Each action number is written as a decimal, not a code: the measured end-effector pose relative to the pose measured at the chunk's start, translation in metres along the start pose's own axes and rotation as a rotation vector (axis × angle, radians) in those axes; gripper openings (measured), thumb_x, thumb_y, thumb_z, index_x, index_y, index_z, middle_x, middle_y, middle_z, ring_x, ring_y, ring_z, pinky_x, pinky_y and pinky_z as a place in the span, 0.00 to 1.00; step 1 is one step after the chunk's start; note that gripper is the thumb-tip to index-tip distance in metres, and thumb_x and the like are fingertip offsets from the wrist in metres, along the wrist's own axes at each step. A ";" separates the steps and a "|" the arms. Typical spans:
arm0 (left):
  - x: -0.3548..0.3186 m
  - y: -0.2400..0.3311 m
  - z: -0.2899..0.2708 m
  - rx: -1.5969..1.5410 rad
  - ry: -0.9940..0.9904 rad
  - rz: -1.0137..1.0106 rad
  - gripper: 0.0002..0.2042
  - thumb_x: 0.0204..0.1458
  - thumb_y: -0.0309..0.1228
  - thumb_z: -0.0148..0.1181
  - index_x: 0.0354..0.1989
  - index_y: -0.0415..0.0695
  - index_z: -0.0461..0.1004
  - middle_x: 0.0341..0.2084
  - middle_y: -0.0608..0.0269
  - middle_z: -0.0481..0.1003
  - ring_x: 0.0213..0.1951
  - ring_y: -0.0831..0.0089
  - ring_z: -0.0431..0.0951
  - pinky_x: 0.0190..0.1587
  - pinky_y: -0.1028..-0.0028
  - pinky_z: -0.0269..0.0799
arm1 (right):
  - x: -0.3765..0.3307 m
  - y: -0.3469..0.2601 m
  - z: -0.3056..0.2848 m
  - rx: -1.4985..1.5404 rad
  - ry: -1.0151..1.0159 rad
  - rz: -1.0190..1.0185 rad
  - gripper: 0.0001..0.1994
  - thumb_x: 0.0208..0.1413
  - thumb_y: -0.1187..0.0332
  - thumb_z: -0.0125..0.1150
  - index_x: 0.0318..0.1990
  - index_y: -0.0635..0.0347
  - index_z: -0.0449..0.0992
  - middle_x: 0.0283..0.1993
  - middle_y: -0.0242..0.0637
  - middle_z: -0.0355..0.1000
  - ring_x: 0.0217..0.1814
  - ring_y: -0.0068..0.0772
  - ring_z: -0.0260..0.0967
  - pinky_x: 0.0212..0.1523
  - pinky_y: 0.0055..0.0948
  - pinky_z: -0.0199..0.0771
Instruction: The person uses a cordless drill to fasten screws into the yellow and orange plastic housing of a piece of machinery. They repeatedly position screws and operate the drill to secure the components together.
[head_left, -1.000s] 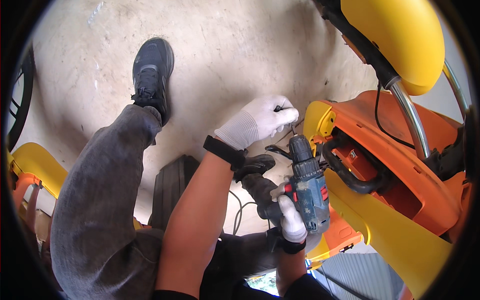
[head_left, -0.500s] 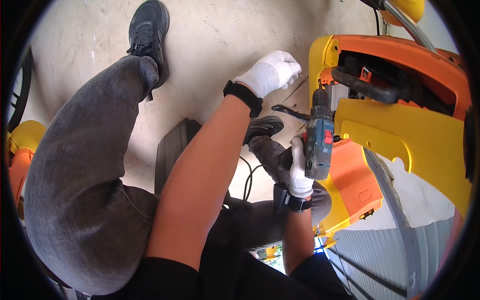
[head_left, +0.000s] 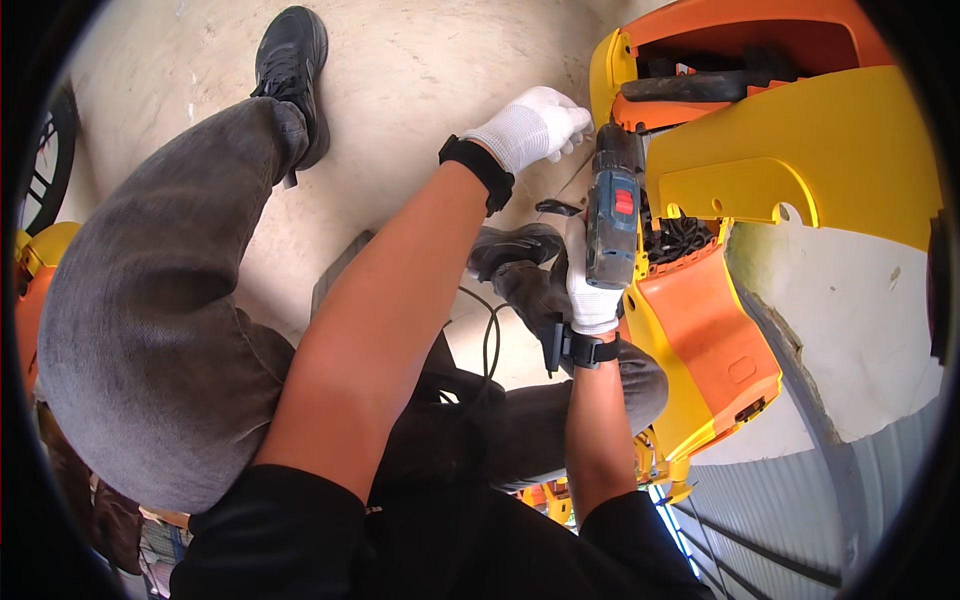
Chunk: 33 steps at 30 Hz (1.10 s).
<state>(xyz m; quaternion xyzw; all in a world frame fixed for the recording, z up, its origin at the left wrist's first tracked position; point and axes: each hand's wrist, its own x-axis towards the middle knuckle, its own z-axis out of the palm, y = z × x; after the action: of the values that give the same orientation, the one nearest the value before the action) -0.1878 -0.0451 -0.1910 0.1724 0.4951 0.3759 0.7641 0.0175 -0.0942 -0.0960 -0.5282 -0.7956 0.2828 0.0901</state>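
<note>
My right hand, in a white glove, is wrapped round the grip of a blue and black cordless drill with a red switch on top. The drill's nose points away from me, at the lower edge of a yellow and orange plastic body. Whether the bit touches the body I cannot tell. My left hand, gloved too, hovers left of the drill's nose. Its fingers are curled together; anything between them is too small or hidden to make out. A black bar-like handle shows inside the body's orange opening.
Below the yellow panel hangs an orange and yellow part, with dark cables bunched above it. A black cable loops beside my bent leg. The pale floor stretches left, with a black wheel at its far edge.
The yellow and orange body sits higher in the view, and more of its underside and cables shows. The drill has shifted up and slightly left with my right hand. My left hand stays curled close by.
</note>
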 end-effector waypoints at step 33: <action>0.005 0.015 0.021 0.043 0.000 -0.129 0.27 0.58 0.55 0.51 0.28 0.38 0.76 0.20 0.64 0.73 0.22 0.77 0.71 0.29 0.75 0.70 | 0.028 -0.010 -0.026 0.119 -0.182 -0.017 0.11 0.53 0.73 0.64 0.44 0.62 0.75 0.38 0.40 0.77 0.38 0.36 0.75 0.39 0.31 0.74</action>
<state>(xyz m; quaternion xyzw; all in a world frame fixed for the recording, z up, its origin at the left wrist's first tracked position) -0.1743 -0.0297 -0.1753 0.1564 0.5131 0.3153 0.7828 0.0094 -0.0625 -0.0740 -0.4873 -0.7866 0.3757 0.0512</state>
